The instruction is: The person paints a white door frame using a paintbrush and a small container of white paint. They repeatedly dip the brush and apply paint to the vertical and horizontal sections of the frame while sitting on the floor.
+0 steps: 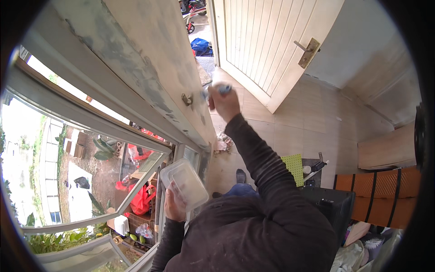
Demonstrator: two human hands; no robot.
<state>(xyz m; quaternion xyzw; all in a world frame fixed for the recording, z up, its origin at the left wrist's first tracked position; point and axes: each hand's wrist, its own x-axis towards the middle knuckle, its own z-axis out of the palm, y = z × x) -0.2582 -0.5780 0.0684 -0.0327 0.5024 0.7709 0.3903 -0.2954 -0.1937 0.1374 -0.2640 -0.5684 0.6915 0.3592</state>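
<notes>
My right hand (224, 103) is raised and closed around a small tool with a pale blue-grey handle (217, 89), its tip against the patchy grey and cream wall (149, 50). A small metal fitting (186, 99) sticks out of the wall just left of the tool. My left hand (174, 206) holds a clear plastic tub (185, 183) from below, close to my chest. Both sleeves are dark.
An open window (90, 167) fills the left side, looking down on a yard with red bags. A cream panelled door (272, 45) with a brass handle stands ahead. Tiled floor (308, 122), a green mat (293, 167), a black case (328, 204) and an orange chair (380, 190) lie right.
</notes>
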